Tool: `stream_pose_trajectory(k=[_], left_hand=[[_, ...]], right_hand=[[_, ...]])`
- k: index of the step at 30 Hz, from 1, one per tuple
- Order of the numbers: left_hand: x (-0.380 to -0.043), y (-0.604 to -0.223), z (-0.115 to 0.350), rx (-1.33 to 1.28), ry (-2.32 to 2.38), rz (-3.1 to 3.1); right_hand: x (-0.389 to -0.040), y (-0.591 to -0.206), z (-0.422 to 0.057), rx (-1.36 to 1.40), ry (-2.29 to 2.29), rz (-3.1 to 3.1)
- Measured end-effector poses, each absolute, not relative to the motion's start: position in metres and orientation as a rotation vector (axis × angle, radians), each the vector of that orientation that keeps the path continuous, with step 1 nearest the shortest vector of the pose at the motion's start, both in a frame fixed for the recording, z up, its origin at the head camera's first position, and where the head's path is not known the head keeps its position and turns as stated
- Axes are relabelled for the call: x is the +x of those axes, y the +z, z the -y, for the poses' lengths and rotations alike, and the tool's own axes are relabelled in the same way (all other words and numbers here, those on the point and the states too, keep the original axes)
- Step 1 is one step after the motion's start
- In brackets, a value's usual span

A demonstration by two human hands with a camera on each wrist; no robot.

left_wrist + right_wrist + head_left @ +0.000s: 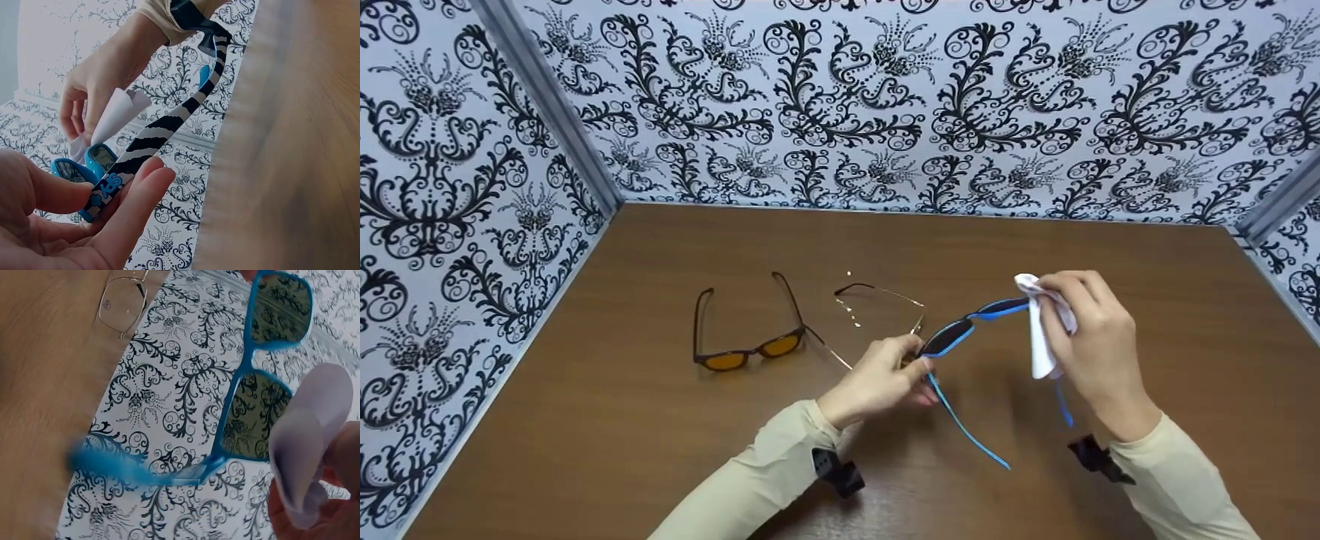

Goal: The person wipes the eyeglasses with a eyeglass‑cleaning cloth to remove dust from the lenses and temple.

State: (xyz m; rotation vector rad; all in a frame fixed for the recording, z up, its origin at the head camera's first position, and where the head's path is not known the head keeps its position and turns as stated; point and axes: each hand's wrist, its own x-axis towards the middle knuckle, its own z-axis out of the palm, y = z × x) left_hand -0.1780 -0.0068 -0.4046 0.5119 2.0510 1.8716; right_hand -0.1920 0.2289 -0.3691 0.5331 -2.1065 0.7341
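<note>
Blue-framed sunglasses [949, 337] with dark lenses are held up over the table, their temples spread. My left hand [881, 379] pinches them at one hinge corner between thumb and fingers; in the left wrist view the zebra-striped temple [154, 135] runs up and away from that grip. At the far lens, my right hand [1099, 337] grips a folded white cloth [1044, 337]. The cloth overlaps the outer end of that lens in the head view. The right wrist view shows the cloth [306, 439] beside the lower lens [253, 416], bunched between the fingers.
Dark-framed glasses with orange lenses [724, 361] lie at the left, temples pointing back. Thin metal-framed glasses [896, 294] lie behind my left hand, partly hidden by it. Patterned panels [855, 112] close off the table's back and sides.
</note>
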Motion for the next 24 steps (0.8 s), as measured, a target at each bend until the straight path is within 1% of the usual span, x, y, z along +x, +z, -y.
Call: stream_pose_trajectory(k=[6, 13, 20, 24], left_hand=[[-0.178, -0.405, 0.013, 0.502, 1.864, -2.059], [-0.18, -0.406, 0.023, 0.444, 1.892, -2.016], [-0.182, -0.408, 0.028, 0.429, 1.912, -1.911], [-0.182, -0.408, 0.028, 0.387, 1.95, -1.845]], right_hand=[[-0.194, -0.369, -0.243, 0.526, 0.825, 2.21], [-0.193, -0.371, -0.257, 0.623, 1.04, 2.299], [-0.2, -0.372, -0.258, 0.623, 1.386, 2.232], [-0.202, -0.381, -0.257, 0.718, 1.46, 2.218]])
